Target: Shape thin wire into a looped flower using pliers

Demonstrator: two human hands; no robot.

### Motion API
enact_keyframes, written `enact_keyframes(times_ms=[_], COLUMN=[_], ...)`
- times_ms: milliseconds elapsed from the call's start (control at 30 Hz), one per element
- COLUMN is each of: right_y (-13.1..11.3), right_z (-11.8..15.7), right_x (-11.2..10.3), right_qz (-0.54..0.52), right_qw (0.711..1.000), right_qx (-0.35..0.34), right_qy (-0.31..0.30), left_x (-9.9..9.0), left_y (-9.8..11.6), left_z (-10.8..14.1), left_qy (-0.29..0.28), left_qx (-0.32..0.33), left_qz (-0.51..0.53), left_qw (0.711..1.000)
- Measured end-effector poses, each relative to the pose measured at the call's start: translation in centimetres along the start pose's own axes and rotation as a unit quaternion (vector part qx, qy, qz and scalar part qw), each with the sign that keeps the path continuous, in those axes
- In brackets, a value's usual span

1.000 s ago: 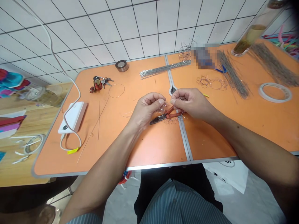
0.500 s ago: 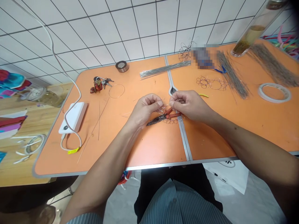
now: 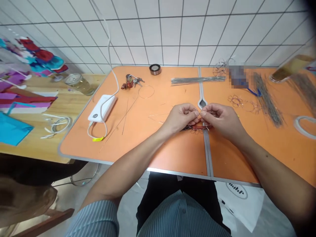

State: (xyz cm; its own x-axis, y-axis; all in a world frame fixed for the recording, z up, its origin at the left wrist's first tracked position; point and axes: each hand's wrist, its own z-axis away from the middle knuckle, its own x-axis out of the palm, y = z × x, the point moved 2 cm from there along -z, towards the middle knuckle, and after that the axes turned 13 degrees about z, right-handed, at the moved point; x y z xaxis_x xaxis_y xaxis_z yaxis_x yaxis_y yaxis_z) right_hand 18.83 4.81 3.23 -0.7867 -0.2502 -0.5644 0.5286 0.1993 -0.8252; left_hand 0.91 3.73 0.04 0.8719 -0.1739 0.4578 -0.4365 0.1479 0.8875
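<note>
My left hand (image 3: pixel 182 117) is closed in a pinch above the middle of the orange table (image 3: pixel 170 158). My right hand (image 3: pixel 223 120) pinches from the other side, and the two sets of fingertips meet. Between them is a thin metal wire, mostly hidden by the fingers. Directly below lie pliers with red handles (image 3: pixel 198 127), partly covered by both hands. Bent wire loops (image 3: pixel 196 131) show around the pliers. Loose straight wires (image 3: pixel 158 115) rest left of my left hand.
A wire bundle (image 3: pixel 192 80), tape roll (image 3: pixel 155 69) and keys (image 3: pixel 132 81) lie toward the tiled wall. On the left is a white power bank (image 3: pixel 102 107) with its cable. Wire flowers (image 3: pixel 235 101), another wire bundle (image 3: pixel 268 102) and a white ring (image 3: pixel 303 126) lie right.
The view has swung left, so the table things appear farther right. My hands have come together; the gap between their fingertips has closed. The pliers are now more covered.
</note>
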Motion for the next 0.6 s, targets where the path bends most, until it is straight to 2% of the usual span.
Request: enact_keyframes(times_ms=[67,133,200,267,300,367,433,500,600], right_y=[-0.1,-0.5,-0.8,-1.2,-1.5,-2.2,-3.1,-4.0,-4.8], right_z=[-0.2,-0.5,-0.9,-1.5,-1.9,-2.7,-3.7,-4.9,-6.6], right_x=[-0.3,-0.9,-1.6,-1.9,-1.7,-0.4,1.8,4.5,8.2], right_qz=[0.008,0.026,0.049,0.071,0.093,0.141,0.195,0.274,0.362], right_qw=[1.000,0.997,0.991,0.985,0.983,0.979,0.971,0.947,0.904], right_qx=[-0.011,-0.051,-0.082,-0.081,-0.082,-0.096,-0.122,-0.164,-0.205], right_qy=[0.002,0.047,0.094,0.136,0.138,0.108,0.059,-0.024,-0.100], left_x=[0.0,-0.4,-1.3,-2.6,-3.4,-4.9,-6.4,-7.9,-10.0], left_y=[0.8,2.4,5.1,8.3,9.9,12.8,15.0,16.4,17.4], left_z=[0.1,0.3,0.6,1.2,1.6,2.7,4.2,6.1,9.5], left_qy=[0.010,0.031,0.059,0.103,0.128,0.162,0.187,0.206,0.239], left_qx=[-0.007,-0.007,0.034,0.087,0.112,0.144,0.167,0.191,0.226], left_qz=[-0.005,-0.018,-0.022,-0.023,-0.022,-0.025,-0.026,-0.025,-0.029], left_qw=[1.000,0.999,0.997,0.991,0.985,0.976,0.968,0.959,0.944])
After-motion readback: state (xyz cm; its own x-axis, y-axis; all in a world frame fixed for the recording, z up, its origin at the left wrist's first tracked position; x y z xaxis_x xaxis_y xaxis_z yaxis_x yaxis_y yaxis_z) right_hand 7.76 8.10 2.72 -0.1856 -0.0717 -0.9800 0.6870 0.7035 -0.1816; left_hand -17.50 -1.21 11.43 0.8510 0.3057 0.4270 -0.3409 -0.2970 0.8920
